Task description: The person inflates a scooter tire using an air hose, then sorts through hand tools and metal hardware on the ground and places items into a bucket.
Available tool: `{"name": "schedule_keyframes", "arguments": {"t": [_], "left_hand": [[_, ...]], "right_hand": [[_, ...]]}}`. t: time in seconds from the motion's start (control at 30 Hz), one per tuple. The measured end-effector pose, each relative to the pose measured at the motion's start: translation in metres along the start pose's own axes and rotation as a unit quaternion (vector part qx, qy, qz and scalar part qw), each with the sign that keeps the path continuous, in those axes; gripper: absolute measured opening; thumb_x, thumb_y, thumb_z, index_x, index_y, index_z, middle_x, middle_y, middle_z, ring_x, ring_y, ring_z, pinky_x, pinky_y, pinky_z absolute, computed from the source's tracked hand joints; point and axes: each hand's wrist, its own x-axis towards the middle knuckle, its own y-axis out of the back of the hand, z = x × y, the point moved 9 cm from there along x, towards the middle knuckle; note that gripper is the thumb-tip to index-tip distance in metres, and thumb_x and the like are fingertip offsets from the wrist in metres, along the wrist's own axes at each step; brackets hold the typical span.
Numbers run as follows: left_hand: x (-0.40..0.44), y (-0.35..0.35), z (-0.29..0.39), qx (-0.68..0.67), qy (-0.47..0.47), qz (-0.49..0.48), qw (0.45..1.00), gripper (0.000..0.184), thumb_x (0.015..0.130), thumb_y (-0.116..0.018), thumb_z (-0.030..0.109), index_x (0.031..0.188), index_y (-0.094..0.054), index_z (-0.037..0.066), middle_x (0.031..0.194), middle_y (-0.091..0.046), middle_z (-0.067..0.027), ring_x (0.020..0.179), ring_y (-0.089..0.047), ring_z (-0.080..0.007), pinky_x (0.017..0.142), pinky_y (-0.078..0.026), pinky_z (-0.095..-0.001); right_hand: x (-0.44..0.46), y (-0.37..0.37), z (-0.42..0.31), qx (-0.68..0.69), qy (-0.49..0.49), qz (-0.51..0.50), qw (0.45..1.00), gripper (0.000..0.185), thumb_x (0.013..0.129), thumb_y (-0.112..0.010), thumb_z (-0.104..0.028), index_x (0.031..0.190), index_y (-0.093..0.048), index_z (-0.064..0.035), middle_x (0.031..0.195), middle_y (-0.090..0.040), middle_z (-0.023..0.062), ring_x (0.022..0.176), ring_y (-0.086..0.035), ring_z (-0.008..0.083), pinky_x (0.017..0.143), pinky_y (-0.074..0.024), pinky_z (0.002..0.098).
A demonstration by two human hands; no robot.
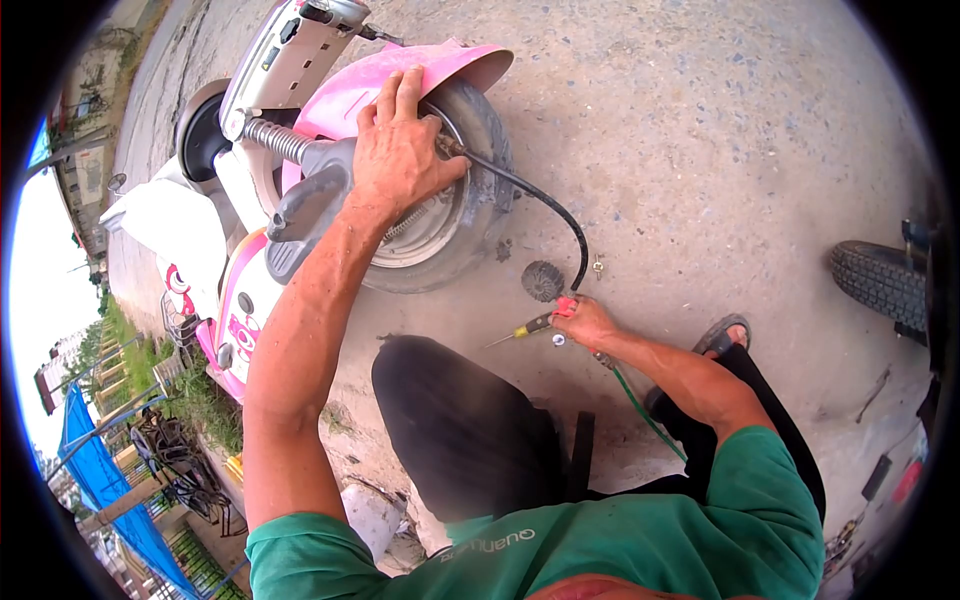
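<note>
Head view: the left hand [395, 152] lies on the pink fender [340, 95] with its fingers spread, its thumb near the hose end [450, 146] by the scooter wheel [490, 215]; I cannot tell if they touch. The right hand [588, 322] curls its fingers round a red handle [567, 305], and the bendy black hose [545, 200] runs from there up to the wheel. A hard tug could pop the hose end off, and a push on the fender could make the wheel turn. The screwdriver [523, 330] is so close to the right hand that its tip could poke the knee [440, 390]. A step could snag the green hose [637, 408]. The most room is over the ground [700, 150] past the black hose; 1 other tyre [880, 280] stands at the far right edge.
</note>
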Motion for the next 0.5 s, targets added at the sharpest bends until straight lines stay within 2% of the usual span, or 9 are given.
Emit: {"name": "schedule_keyframes", "arguments": {"t": [0.1,0.4,0.5], "left_hand": [[0.0001,-0.0004,-0.0005,0.003,0.0,-0.001,1.0,0.052,0.074,-0.08,0.045,0.109,-0.081,0.007,0.166,-0.028,-0.0205,0.153,-0.024,-0.0397,0.12,-0.027,-0.0544],[-0.0003,0.0003,0.0002,0.004,-0.002,0.0,1.0,0.052,0.073,-0.08,0.045,0.108,-0.08,0.007,0.165,-0.029,-0.0206,0.153,-0.025,-0.0398,0.12,-0.027,-0.0548],[-0.0003,0.0004,0.0004,0.003,-0.003,0.002,1.0,0.052,0.073,-0.08,0.045,0.108,-0.08,0.006,0.165,-0.029,-0.0206,0.153,-0.025,-0.0396,0.12,-0.027,-0.0549]], "right_hand": [[-0.0024,0.0027,-0.0029,-0.004,0.0,0.009,1.0,0.054,0.08,-0.072,-0.042,0.118,-0.069,-0.0042,0.099,-0.075,0.0175,0.092,-0.073,0.0291,0.083,-0.0562,0.0418],[-0.0027,0.0006,-0.0026,0.03,0.008,0.014,0.999,0.06,0.081,-0.072,-0.043,0.128,-0.067,-0.007,0.104,-0.075,0.0169,0.097,-0.073,0.0283,0.086,-0.0561,0.0396],[-0.0023,-0.0002,-0.0031,0.032,0.019,0.01,0.999,0.058,0.081,-0.072,-0.045,0.126,-0.068,-0.009,0.104,-0.075,0.0177,0.099,-0.073,0.03,0.087,-0.0558,0.0407]]}}
